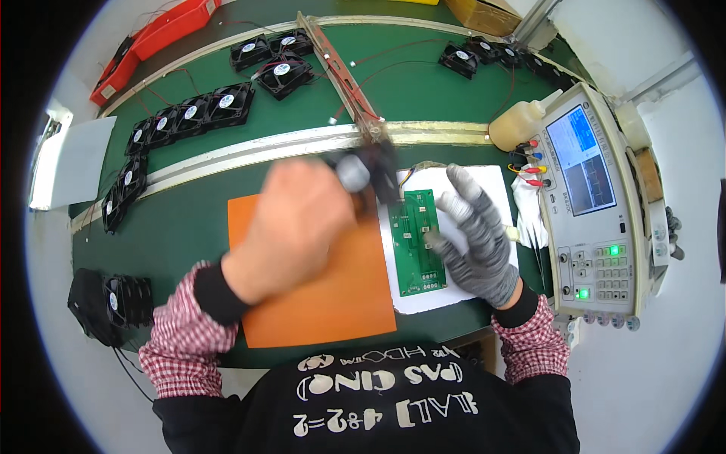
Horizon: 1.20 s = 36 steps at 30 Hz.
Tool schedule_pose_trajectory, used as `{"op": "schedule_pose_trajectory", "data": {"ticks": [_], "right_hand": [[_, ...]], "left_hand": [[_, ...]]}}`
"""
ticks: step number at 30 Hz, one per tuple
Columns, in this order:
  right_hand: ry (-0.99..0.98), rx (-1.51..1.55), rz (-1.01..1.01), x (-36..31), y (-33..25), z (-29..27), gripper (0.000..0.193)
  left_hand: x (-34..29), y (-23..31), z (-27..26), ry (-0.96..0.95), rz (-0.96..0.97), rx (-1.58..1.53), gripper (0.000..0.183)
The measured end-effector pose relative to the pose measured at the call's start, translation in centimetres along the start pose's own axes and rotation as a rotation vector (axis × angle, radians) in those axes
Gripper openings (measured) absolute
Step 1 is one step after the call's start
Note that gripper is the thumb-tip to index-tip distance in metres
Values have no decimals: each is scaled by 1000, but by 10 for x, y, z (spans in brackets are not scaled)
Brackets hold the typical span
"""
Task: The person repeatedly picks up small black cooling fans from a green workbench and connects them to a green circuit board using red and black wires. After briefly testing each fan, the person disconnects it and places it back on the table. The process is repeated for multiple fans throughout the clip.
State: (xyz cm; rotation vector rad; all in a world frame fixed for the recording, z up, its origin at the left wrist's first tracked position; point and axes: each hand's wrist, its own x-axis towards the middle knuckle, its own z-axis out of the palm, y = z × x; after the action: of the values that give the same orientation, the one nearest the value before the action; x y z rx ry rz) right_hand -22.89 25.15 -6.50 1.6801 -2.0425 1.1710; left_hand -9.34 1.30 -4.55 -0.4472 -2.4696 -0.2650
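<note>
My bare left hand (306,219) is closed and smeared by motion above an orange mat (310,314). At its fingers is a black cooling fan (355,172) with a round white label, also blurred; the hand seems to grip it, though the fingertips are hidden. My right hand (480,242), in a grey striped glove with some fingertips bare, is open, thumb and fingers apart. It hovers beside a green circuit board (412,261), which lies on a white sheet (401,303). Thin coloured wires (412,174) run near the board's top edge.
Black fans (193,112) stand in rows at the back left, with more fans (459,59) at the back right. A red metal rail (340,72) crosses the far bench. At right stand a test instrument (594,197) and a yellowish bottle (518,125). Red bins (170,30) sit far left.
</note>
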Motion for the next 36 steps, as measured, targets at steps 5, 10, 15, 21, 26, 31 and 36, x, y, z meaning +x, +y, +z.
{"op": "schedule_pose_trajectory", "data": {"ticks": [5,10,15,21,26,31,36], "right_hand": [[-159,25,-224,-4,-10,10,56],[-214,-474,-38,3,17,-15,25],[-253,14,325,1,20,-8,15],[-196,379,434,-5,17,11,9],[-184,379,424,-9,16,12,16],[-291,155,123,-7,26,9,28],[-348,73,44,-3,23,7,28]], "left_hand": [[-42,40,-18,-20,517,75,12],[-65,-28,-61,105,-28,579,14],[-84,1,-47,199,-174,297,21],[-70,48,-20,-139,-219,-102,36],[-48,29,-19,-119,-463,-477,92],[-57,30,-5,-257,-444,-366,111],[-52,35,-14,-175,-246,-118,95]]}}
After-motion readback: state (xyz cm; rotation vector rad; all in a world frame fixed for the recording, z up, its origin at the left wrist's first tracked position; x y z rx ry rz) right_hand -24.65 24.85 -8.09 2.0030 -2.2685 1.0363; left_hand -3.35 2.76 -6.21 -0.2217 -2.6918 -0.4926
